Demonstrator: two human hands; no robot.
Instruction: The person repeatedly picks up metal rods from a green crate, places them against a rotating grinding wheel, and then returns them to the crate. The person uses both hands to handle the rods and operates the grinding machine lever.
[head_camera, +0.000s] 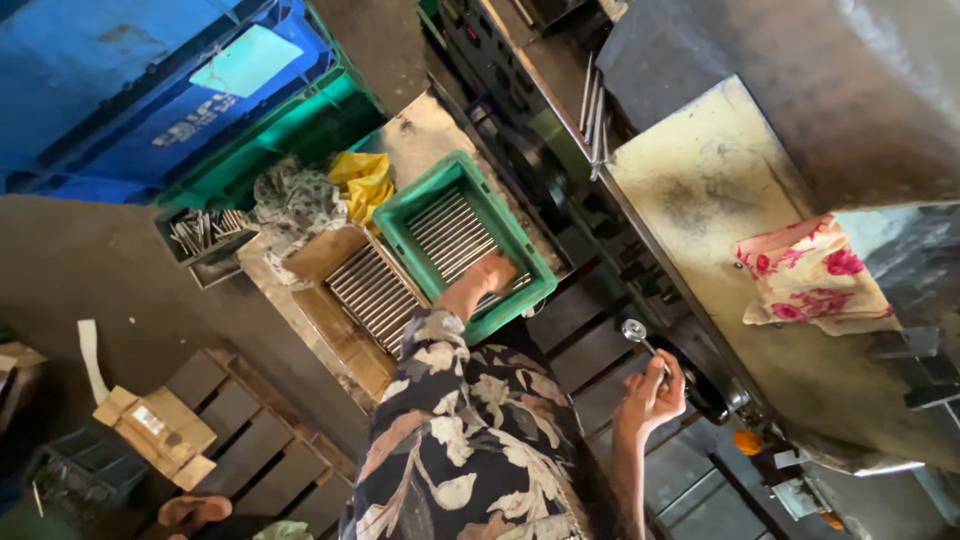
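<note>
Left hand: the left hand (490, 272) sits in the centre of the frame, reaching down into the green crate (400, 215); its fingers lie on the metal rods (450, 235) there, but whether they have closed round one cannot be told.
Right hand: the right hand (652, 392), lower right of centre, has its fingers curled round the stem of a short metal pin (637, 334) with a round, shiny head that points up and away from the palm.
Metal rods: straight, thin, bare steel, laid side by side in a row in the green crate. They look stiff and smooth, likely slippery and heavy when many are lifted together; a single one is best pinched near its middle so it stays level.
Metal pin: small, rigid, probably light; the stem gives the surest hold.
Second batch: more rods (370, 292) lie in a brown tray (350, 345) just left of the green crate, touching its side.
Around: a yellow cloth (365, 180) and a patterned rag (292, 200) above the tray; a small bin of parts (205, 232) at left; blue crates (120, 90) upper left; a flowered cloth (810, 275) on the worn tabletop (700, 170) at right.
In the way: the green crate's raised rim and the machine frame (540, 150) between crate and tabletop crowd any lift towards the right.
</note>
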